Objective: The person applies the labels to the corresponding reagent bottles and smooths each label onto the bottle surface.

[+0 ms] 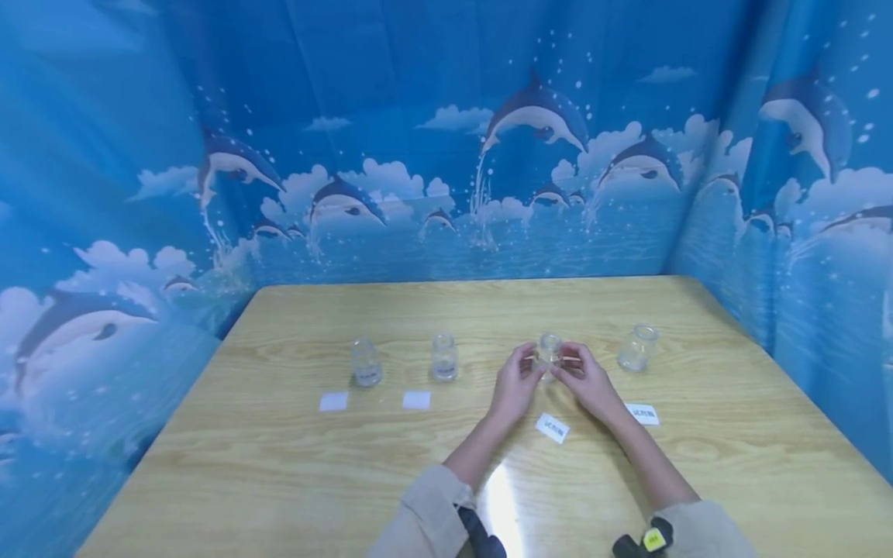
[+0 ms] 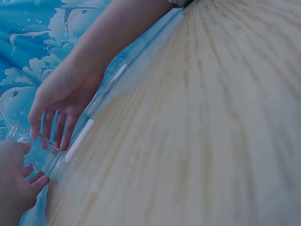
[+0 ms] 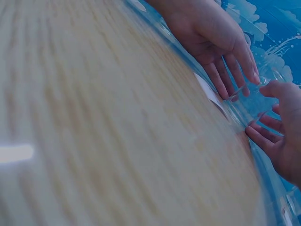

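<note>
Both hands meet at a small clear glass jar (image 1: 549,342) on the wooden table, right of centre in the head view. My left hand (image 1: 515,387) holds its left side between thumb and fingers, and my right hand (image 1: 591,384) grips the opposite side. Fingers cover much of the jar's lower body. Just in front of it lies a white card (image 1: 553,428) with dark writing, set at a slant. In the left wrist view, the left hand (image 2: 15,181) is at the lower left edge. The right wrist view has the right hand (image 3: 288,129) at the right edge.
Two more glass jars (image 1: 366,363), (image 1: 444,358) with dark marks near their bases stand to the left, blank white cards (image 1: 333,401) before them. Another jar (image 1: 637,349) stands at right, behind a written card (image 1: 643,414). A dolphin-print curtain (image 1: 432,170) surrounds the table (image 1: 293,465).
</note>
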`<state>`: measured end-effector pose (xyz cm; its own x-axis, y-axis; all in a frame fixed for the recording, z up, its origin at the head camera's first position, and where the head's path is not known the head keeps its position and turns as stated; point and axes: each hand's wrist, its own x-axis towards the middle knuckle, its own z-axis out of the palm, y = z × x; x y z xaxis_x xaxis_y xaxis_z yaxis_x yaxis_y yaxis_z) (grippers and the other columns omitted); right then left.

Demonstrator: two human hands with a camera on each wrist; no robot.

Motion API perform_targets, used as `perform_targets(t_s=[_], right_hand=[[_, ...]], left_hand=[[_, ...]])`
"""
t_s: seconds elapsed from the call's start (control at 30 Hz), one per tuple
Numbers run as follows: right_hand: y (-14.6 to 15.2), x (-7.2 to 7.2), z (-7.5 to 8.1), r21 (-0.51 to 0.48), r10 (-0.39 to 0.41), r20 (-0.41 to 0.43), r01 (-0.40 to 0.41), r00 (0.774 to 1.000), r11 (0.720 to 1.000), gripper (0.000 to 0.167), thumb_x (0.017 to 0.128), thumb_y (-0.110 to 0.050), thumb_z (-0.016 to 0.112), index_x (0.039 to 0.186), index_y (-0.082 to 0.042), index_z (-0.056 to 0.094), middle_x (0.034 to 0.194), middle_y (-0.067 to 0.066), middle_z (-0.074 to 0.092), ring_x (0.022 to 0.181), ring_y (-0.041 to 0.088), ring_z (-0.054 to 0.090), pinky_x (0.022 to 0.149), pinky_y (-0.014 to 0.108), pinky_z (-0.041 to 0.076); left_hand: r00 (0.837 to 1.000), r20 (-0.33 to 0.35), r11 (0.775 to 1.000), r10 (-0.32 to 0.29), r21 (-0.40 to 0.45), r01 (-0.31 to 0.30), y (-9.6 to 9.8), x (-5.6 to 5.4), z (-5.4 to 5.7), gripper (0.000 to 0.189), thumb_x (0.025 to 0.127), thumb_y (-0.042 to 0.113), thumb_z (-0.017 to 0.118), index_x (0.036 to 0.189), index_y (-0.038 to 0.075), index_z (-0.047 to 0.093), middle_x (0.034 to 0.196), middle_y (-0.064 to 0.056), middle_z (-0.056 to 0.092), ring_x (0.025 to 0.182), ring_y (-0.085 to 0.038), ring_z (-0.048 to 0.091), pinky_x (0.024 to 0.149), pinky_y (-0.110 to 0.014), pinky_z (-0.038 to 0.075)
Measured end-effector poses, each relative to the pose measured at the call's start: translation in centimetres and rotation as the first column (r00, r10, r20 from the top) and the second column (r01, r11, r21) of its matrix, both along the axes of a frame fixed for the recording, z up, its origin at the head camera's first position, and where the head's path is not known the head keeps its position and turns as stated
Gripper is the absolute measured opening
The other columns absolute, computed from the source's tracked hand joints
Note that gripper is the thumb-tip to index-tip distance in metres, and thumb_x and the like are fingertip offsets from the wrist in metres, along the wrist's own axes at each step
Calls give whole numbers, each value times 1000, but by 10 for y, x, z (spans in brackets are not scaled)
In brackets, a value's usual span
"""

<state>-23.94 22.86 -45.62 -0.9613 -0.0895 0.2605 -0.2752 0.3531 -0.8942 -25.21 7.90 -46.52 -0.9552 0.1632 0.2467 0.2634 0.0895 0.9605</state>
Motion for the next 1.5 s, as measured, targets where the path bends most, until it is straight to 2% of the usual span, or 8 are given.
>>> perform_targets(t_s=[0.2, 0.5, 0.97, 1.17, 1.3, 1.4, 1.43, 1.5], right_hand=[[-9, -4, 0, -25, 16, -18, -16, 1000, 1000, 43, 88, -5, 59, 121, 13, 37, 121, 29, 45, 109, 42, 47, 95, 43, 39], [-24, -7, 2, -30, 31, -37, -32, 999, 999, 42, 87, -3, 60, 121, 12, 39, 120, 30, 46, 109, 43, 48, 95, 46, 39], [-33, -11, 1, 17, 25, -15, -25, 1000, 1000, 44, 88, -8, 60, 123, 9, 39, 123, 29, 45, 109, 42, 49, 94, 47, 39], [-26, -6, 0, 24, 36, 20, -36, 999, 999, 47, 88, -9, 61, 125, 8, 37, 122, 28, 47, 110, 41, 48, 94, 46, 39], [-15, 1, -4, 54, 56, 14, -56, 998, 997, 41, 87, -7, 61, 120, 10, 43, 114, 27, 53, 106, 39, 51, 92, 44, 41], [-7, 9, -5, 103, 89, 12, -90, 996, 991, 35, 86, -6, 62, 114, 9, 50, 109, 23, 57, 103, 37, 54, 91, 44, 42], [-4, 13, -5, 135, 98, 13, -99, 995, 986, 33, 86, -8, 63, 112, 8, 52, 108, 21, 58, 103, 36, 55, 91, 44, 43], [3, 20, -5, 202, 129, 14, -129, 992, 971, 30, 85, -13, 66, 109, 3, 57, 106, 14, 61, 102, 32, 56, 92, 45, 41]], left_hand=[[999, -2, 999, 49, -19, -49, -7, -1, 1, 39, 87, 8, 61, 124, 7, 52, 120, -9, 56, 106, -22, 55, 86, -25, 46], [997, 9, 995, 83, -56, -82, -21, -4, 1, 39, 87, 13, 62, 125, 8, 52, 121, -9, 56, 107, -22, 54, 87, -28, 46], [997, 23, 997, 68, -40, -67, -33, -4, 1, 43, 88, 11, 60, 128, 3, 47, 125, -14, 53, 110, -26, 52, 90, -31, 44], [994, 58, 993, 90, -84, -85, -38, 4, 0, 45, 87, 12, 62, 127, 0, 45, 125, -17, 49, 111, -30, 51, 90, -35, 44], [994, 8, 978, 113, -179, -110, -40, 15, -1, 37, 84, 8, 64, 118, -1, 52, 115, -13, 55, 105, -28, 53, 90, -36, 44], [997, -63, 951, 35, -305, -52, -43, 24, -1, 30, 83, 10, 65, 111, 5, 58, 112, -7, 57, 106, -23, 51, 91, -37, 43], [996, -90, 932, -15, -363, -19, -43, 27, -1, 28, 83, 12, 65, 110, 8, 60, 113, -4, 57, 107, -21, 49, 91, -38, 42], [980, -148, 865, -132, -499, 42, -45, 32, -2, 27, 84, 19, 65, 111, 14, 62, 116, 0, 56, 111, -17, 46, 93, -37, 39]])
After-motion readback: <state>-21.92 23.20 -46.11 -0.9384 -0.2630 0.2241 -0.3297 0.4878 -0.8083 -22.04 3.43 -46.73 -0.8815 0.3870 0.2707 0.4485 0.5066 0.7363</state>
